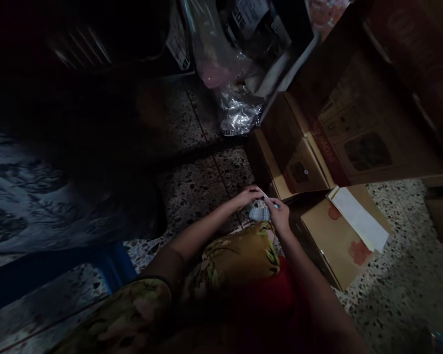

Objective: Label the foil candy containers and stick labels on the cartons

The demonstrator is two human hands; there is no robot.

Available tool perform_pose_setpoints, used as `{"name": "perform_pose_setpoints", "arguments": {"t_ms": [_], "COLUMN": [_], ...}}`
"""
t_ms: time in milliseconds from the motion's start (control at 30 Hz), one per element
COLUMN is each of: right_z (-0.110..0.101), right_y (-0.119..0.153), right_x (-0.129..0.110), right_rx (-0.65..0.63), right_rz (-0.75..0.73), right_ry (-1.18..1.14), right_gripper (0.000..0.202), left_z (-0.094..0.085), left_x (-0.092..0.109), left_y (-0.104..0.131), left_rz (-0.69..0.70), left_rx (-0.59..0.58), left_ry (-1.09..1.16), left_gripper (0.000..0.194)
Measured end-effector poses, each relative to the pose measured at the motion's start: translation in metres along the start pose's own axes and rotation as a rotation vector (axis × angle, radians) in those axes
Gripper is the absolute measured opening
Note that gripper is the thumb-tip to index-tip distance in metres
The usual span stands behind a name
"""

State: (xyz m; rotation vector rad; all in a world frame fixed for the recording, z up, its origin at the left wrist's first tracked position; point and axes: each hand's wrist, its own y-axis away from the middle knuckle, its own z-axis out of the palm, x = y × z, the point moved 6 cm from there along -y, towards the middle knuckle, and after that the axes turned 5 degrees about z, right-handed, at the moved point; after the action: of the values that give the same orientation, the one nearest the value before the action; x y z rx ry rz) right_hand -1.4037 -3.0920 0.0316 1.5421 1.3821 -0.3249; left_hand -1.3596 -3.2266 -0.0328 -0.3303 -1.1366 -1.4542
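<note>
Pale strip (pixel 263 194) pinched at both ends, floor below
Left hand (pixel 249 194) and right hand (pixel 279 215) grasp it by the fingertips just beyond the floral-clad knee (pixel 239 250), near a blue-white patterned piece (pixel 259 214); a slackened pinch could drop it onto the speckled floor (pixel 238 164); dim light could cause misplaced fingers.

The pale strip (pixel 263 194) between the left hand (pixel 248 195) and right hand (pixel 280 216) is too small to identify.
</note>
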Motion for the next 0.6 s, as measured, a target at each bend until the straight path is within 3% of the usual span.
{"name": "perform_pose_setpoints", "arguments": {"t_ms": [167, 300, 433, 600], "right_z": [0.02, 0.032, 0.037, 0.043], "right_y": [-0.014, -0.022, -0.027, -0.038], "right_x": [-0.011, -0.016, -0.019, -0.024], "right_rx": [0.047, 0.041, 0.033, 0.038], "right_rz": [-0.06, -0.078, -0.085, -0.079], "right_ry": [0.004, 0.039, 0.063, 0.133], "right_gripper": [0.043, 0.043, 0.04, 0.036], "left_z": [-0.021, -0.03, -0.04, -0.042], "left_x": [-0.001, -0.003, 0.002, 0.005], "left_y": [-0.013, -0.022, -0.027, -0.038], "left_rz": [0.05, 0.001, 0.034, 0.094], "left_rx": [0.134, 0.05, 0.051, 0.0], "left_ry": [0.075, 0.146, 0.206, 0.116], "left_gripper": [0.028, 0.035, 0.041, 0.036]}}
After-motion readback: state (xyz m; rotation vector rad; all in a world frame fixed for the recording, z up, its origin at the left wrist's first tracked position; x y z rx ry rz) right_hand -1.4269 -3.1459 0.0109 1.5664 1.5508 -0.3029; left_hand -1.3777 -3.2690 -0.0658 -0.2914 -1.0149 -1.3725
